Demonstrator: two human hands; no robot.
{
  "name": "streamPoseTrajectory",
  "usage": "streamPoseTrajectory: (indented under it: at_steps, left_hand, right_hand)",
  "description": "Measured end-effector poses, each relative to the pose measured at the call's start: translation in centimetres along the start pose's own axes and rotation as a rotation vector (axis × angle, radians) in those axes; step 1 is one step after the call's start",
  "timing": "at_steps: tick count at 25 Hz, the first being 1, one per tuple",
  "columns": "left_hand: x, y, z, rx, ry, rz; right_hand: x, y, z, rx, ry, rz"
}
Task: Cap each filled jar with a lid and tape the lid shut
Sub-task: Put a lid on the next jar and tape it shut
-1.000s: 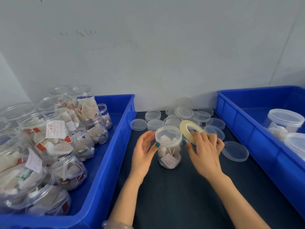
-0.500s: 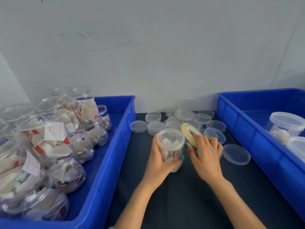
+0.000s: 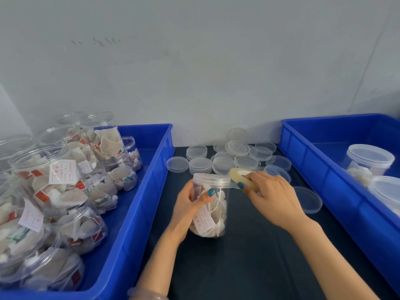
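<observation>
A clear jar [image 3: 213, 215] filled with white tea bags is held tilted above the dark mat, its translucent lid [image 3: 211, 179] on top. My left hand [image 3: 188, 204] grips the jar's side, thumb across the front. My right hand [image 3: 270, 195] holds a yellowish tape roll [image 3: 239, 174] beside the lid, and a short clear strip of tape runs from the roll to the lid's edge. Loose lids [image 3: 225, 161] lie piled behind the jar.
A blue bin [image 3: 138, 213] on the left holds several open filled jars [image 3: 54, 187]. A blue bin [image 3: 320, 185] on the right holds capped jars [image 3: 368, 161]. One single lid [image 3: 307, 199] lies right of my right hand. A white wall stands behind.
My left hand closed round the jar and lifted and tilted it toward me. My right hand brought the tape roll down to the lid's edge.
</observation>
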State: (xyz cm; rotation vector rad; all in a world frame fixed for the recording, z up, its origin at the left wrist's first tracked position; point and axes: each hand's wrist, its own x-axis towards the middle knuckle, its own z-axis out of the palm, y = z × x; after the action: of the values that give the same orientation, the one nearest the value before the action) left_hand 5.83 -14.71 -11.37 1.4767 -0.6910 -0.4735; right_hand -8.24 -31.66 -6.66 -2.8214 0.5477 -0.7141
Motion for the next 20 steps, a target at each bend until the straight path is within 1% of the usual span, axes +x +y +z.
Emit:
streamPoseTrajectory:
  at_steps: [3, 5, 7, 10, 12, 14, 15, 16, 18, 19, 20]
  left_hand:
    - [-0.2, 0.1, -0.1, -0.053, -0.037, -0.015]
    - [-0.4, 0.3, 0.0, -0.081, -0.053, -0.014]
    - [-0.6, 0.4, 0.3, -0.099, -0.054, -0.010]
    - [-0.8, 0.5, 0.6, -0.161, -0.059, -0.035]
    - [-0.8, 0.2, 0.5, -0.248, -0.129, -0.062]
    - [-1.1, 0.0, 0.5, -0.362, -0.232, -0.136]
    - [-1.2, 0.0, 0.4, -0.388, -0.270, -0.174]
    - [-1.2, 0.0, 0.3, -0.373, -0.292, -0.204]
    - [-1.1, 0.2, 0.5, -0.244, -0.294, -0.199]
    - [-0.9, 0.2, 0.6, -0.157, -0.265, -0.157]
    - [-0.8, 0.2, 1.0, -0.080, -0.200, -0.084]
  right_hand:
    - [0.1, 0.2, 0.0, -0.004, -0.080, 0.074]
    - [0.3, 0.3, -0.1, 0.034, -0.179, 0.111]
    - [0.5, 0.3, -0.4, 0.131, -0.276, 0.156]
    - [0.7, 0.6, -0.7, 0.281, -0.356, 0.201]
    - [0.9, 0.7, -1.1, 0.428, -0.445, 0.224]
    - [0.9, 0.7, -1.4, 0.577, -0.563, 0.183]
    - [0.8, 0.7, -1.5, 0.603, -0.595, 0.154]
    - [0.6, 0.7, -1.6, 0.590, -0.604, 0.135]
    - [0.3, 0.9, -1.4, 0.574, -0.559, 0.141]
    - [0.0, 1.1, -1.3, 0.585, -0.517, 0.155]
    - [-0.2, 1.1, -1.2, 0.587, -0.467, 0.169]
